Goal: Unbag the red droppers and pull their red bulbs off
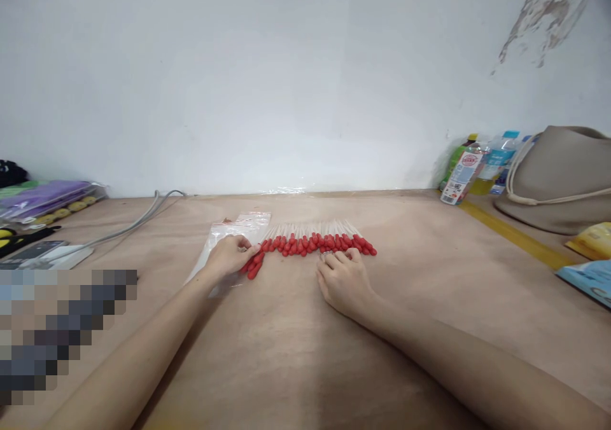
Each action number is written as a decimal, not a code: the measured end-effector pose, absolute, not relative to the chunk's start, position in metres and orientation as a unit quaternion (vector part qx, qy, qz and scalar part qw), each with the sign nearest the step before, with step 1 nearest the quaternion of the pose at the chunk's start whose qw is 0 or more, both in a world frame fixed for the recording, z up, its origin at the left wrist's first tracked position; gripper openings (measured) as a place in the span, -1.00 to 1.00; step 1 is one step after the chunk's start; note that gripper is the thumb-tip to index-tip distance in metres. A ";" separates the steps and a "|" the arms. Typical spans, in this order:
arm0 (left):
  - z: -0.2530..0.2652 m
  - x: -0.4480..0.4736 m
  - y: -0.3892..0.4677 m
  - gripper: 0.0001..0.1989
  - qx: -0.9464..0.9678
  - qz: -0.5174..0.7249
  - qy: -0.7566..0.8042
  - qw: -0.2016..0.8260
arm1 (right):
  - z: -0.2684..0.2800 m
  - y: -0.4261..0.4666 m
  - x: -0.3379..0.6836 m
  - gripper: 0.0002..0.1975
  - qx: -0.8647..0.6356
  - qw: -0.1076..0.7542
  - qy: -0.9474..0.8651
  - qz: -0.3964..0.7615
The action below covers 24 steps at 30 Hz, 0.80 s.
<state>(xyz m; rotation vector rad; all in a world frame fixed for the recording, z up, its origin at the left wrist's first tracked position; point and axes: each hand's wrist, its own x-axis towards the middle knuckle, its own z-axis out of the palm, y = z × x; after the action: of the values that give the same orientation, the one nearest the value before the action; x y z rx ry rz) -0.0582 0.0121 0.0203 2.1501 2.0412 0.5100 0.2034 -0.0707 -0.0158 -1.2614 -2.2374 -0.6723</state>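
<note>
A row of small red-ended pieces (300,245) with thin, pale, stick-like tails lies across the middle of the table, tails pointing to the wall. At its left end, my left hand (233,254) is closed, thumb and fingers pinched on the red-ended pieces there. A few more red ends (254,271) stick out below these fingertips. Beneath and behind that hand lies a clear zip bag (252,222). My right hand (344,282) rests at the front edge of the row with curled fingers. Something clear and shiny shows at its fingertips, too small to name.
Bottles (499,156) and a carton (462,177) stand by the wall at right, beside a grey-beige bag (563,175). Yellow tape (518,233) runs along the table. At left are a grey cable (128,228), purple packages (52,200) and a phone (35,252).
</note>
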 end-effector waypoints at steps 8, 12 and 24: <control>0.011 -0.058 0.018 -0.62 0.705 0.166 0.687 0.064 | -0.011 -0.077 0.200 -0.60 -0.496 0.244 -0.820 -0.148; 0.011 -0.057 0.018 -0.64 0.709 0.169 0.682 0.060 | -0.011 -0.077 0.201 -0.56 -0.498 0.244 -0.823 -0.121; 0.009 -0.054 0.020 -0.63 0.714 0.182 0.675 0.051 | -0.009 -0.076 0.210 -0.66 -0.491 0.329 -0.796 -0.132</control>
<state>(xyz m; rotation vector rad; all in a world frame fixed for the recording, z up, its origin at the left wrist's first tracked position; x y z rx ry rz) -0.0541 0.0201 0.0088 2.1720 2.0531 0.5540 0.2098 -0.0761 -0.0090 -1.2852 -2.0827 -0.3466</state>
